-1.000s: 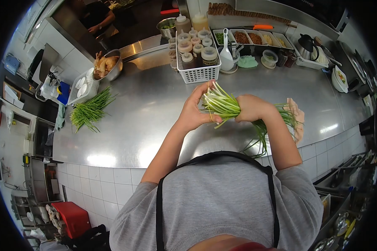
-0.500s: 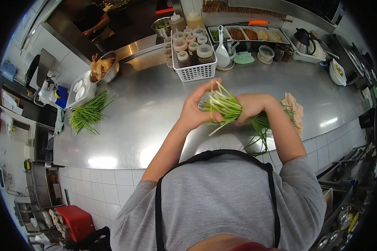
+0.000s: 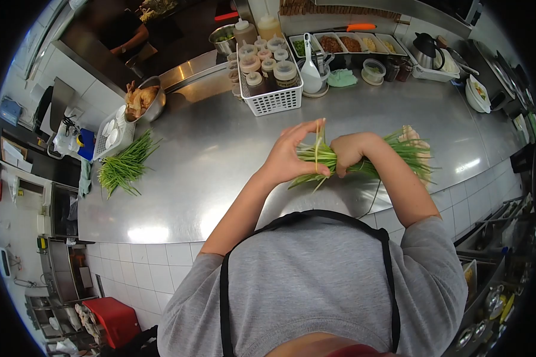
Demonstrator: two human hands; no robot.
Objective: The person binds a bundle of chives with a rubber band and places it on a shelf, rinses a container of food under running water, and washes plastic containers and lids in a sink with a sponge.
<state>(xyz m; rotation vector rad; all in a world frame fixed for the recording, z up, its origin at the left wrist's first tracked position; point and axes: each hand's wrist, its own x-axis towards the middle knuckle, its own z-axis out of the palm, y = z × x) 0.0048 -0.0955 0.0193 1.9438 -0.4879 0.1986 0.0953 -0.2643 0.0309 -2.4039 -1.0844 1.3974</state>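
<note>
A bunch of chives (image 3: pixel 401 153) lies across the front right of the steel counter, pale cut ends to the left and green tips to the right. My right hand (image 3: pixel 350 152) is wrapped round its middle, fingers closed. Around the pale ends, my left hand (image 3: pixel 289 156) curves with thumb and fingers apart. A yellowish rubber band (image 3: pixel 318 149) is stretched upright between its fingertips and thumb, across the stalks. Part of the bunch is hidden behind my right forearm. Under the green tips, a peach-coloured cloth (image 3: pixel 421 156) shows.
Another pile of chives (image 3: pixel 125 163) rests at the left, near a white basket (image 3: pixel 116 143) and a metal bowl of cooked poultry (image 3: pixel 152 104). Behind my hands stands a white basket of sauce bottles (image 3: pixel 273 102). Food trays (image 3: pixel 351 44) line the back. A person's arm (image 3: pixel 131 41) shows beyond the counter.
The bunch has come down flatter onto the counter, and its tips now stretch right over the cloth instead of hanging towards me. The rubber band now shows stretched over the pale ends.
</note>
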